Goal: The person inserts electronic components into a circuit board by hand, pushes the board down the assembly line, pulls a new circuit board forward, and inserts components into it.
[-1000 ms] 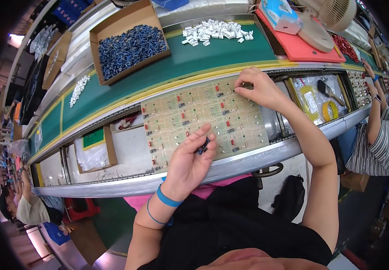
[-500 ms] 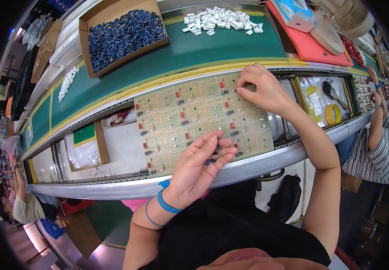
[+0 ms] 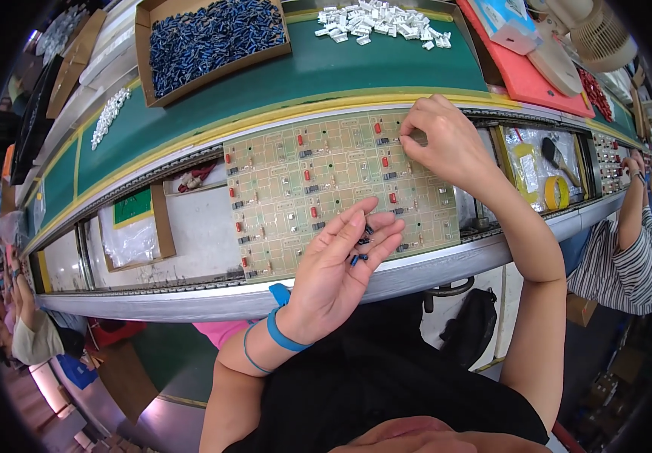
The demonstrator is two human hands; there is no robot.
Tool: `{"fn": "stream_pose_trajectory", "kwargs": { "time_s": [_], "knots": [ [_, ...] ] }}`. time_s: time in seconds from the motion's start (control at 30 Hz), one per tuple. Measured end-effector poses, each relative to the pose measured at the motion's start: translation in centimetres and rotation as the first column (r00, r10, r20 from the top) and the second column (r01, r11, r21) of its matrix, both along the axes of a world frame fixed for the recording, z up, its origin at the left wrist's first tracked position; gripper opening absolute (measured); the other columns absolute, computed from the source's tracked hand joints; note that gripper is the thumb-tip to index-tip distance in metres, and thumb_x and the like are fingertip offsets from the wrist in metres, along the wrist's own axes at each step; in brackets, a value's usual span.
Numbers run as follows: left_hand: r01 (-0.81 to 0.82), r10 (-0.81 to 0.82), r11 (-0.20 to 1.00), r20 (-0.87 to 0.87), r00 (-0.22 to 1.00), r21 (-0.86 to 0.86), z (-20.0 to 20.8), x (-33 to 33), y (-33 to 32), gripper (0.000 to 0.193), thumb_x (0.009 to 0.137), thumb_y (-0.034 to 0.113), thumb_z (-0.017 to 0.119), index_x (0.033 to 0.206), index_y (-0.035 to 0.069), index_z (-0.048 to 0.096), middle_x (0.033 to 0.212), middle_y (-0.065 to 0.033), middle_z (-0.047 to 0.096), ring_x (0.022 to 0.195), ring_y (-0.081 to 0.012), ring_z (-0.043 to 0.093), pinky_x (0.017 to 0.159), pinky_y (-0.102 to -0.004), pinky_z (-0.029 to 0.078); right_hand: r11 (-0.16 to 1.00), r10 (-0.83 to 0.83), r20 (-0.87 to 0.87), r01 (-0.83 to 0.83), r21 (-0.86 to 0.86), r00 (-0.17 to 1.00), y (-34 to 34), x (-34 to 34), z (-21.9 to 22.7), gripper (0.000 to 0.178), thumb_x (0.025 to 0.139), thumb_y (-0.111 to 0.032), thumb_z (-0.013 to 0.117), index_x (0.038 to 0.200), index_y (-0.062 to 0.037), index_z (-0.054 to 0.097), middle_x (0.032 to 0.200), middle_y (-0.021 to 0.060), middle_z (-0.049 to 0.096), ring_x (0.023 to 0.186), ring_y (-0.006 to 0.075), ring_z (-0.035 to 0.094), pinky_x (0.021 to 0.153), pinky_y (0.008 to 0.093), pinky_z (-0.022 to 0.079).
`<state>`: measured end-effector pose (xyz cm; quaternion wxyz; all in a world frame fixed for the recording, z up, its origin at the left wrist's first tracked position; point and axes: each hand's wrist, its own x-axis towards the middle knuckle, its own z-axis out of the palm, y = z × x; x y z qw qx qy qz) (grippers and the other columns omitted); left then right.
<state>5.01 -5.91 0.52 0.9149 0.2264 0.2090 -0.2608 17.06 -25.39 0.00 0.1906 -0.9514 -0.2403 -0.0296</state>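
A wide circuit board panel (image 3: 273, 189) lies across the conveyor rails in front of me, carrying red, grey and other small parts. My left hand (image 3: 326, 275) is palm up over its near edge, fingers loosely curled around several small dark-blue capacitors (image 3: 358, 259) with wire leads. My right hand (image 3: 446, 143) is at the board's far right part, thumb and forefinger pinched together close to the surface. Whatever sits between those fingertips is too small or hidden to make out.
Beyond the rail, a cardboard box (image 3: 221, 84) full of blue capacitors stands on the green bench (image 3: 386, 73), near a pile of white connectors (image 3: 382, 21). A brush (image 3: 558, 160) and yellow tape roll (image 3: 557, 192) lie right of the board. Another person in a striped shirt (image 3: 619, 264) works farther right.
My left hand's fingers have spread a little, showing more of the capacitors. The right hand stays pinched at nearly the same part of the board. The whole view has shifted slightly.
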Motion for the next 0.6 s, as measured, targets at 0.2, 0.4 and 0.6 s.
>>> {"fn": "stream_pose_trajectory", "kwargs": {
  "time_s": [0.2, 0.4, 0.6],
  "knots": [
    [-0.022, 0.021, 1.0, -0.004, 1.0, -0.023, 0.0, -0.3, -0.1, 0.03, 0.097, 0.014, 0.044, 0.123, 0.0, 0.046, 0.111, -0.0151, 0.059, 0.111, -0.0289, 0.056, 0.1, -0.0386, 0.045, 0.997, 0.014, 0.046, -0.011, -0.074, 0.999, 0.0, -0.3, 0.3, 0.009, 0.074, -0.013, 0.064, 0.078, -0.0046, 0.065, 0.083, 0.0096, 0.058, 0.089, 0.0275, 0.053, 0.079, 0.0379, 0.045],
    [-0.04, 0.04, 0.999, 0.001, 0.999, -0.035, -0.3, -0.6, -0.1, 0.034, 0.096, 0.017, 0.048, 0.124, -0.002, 0.045, 0.112, -0.0157, 0.057, 0.111, -0.0253, 0.055, 0.101, -0.0373, 0.043, 0.953, 0.206, 0.111, -0.225, 0.203, 0.972, 1.4, -5.1, 3.7, 0.018, 0.072, -0.014, 0.069, 0.086, -0.0055, 0.063, 0.09, 0.0083, 0.055, 0.091, 0.0274, 0.052, 0.079, 0.0381, 0.043],
    [0.02, -0.019, 0.998, 0.018, 1.0, -0.063, -0.7, -1.0, -0.5, 0.032, 0.097, 0.018, 0.048, 0.124, 0.001, 0.049, 0.112, -0.0076, 0.058, 0.095, -0.0113, 0.057, 0.091, -0.0287, 0.046, 0.926, 0.346, 0.177, -0.366, 0.095, 0.921, 2.0, -9.2, 3.6, 0.025, 0.066, -0.014, 0.071, 0.086, -0.0068, 0.059, 0.1, 0.0096, 0.052, 0.097, 0.0294, 0.051, 0.08, 0.0405, 0.043]
  ]
}}
